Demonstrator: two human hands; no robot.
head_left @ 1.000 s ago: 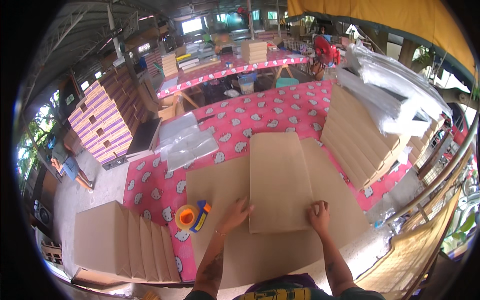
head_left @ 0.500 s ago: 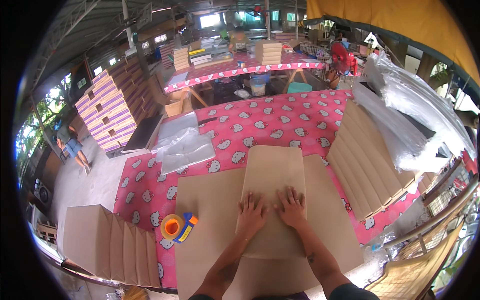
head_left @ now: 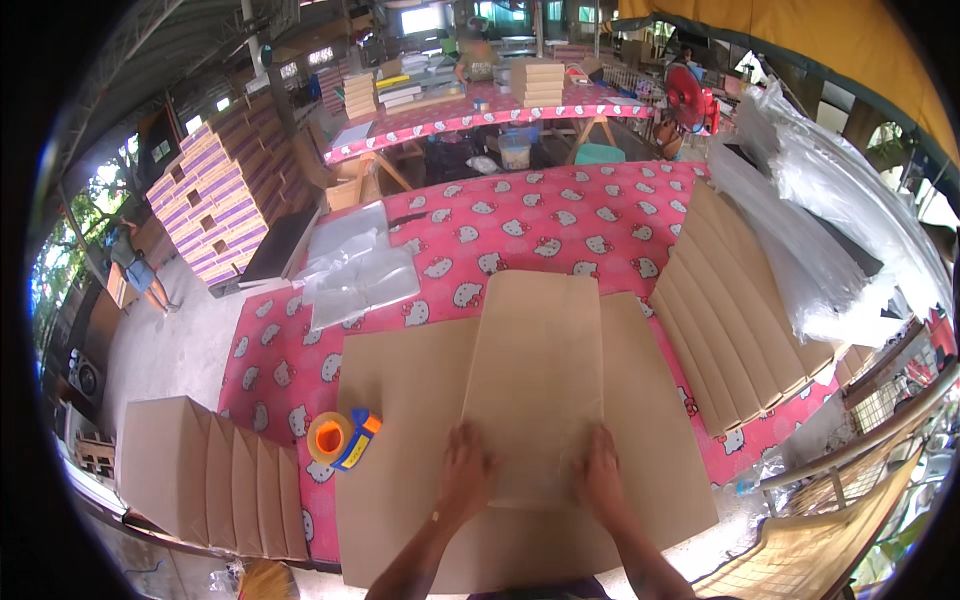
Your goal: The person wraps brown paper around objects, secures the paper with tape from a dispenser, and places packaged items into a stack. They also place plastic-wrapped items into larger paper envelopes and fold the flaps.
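A long, flat brown cardboard box lies lengthwise before me on a larger flat cardboard sheet. At its near left edge is my left hand, thumb side on top and fingers along the side. My right hand has the near right edge in the same way. Both hands are slightly blurred and their fingertips partly hidden, but they are closed on the box's sides. Left of the sheet's edge sits a tape dispenser, blue and orange, with a roll of tan tape.
Folded brown boxes stand in rows at the near left and right. Clear plastic sleeves lie on the pink patterned tablecloth; more plastic is heaped at right. Stacked cartons, a red fan and people are farther off.
My hands have gone from lying flat on the box top to its two near side edges. The flap at the box's near end no longer extends toward me. The view has shifted slightly.
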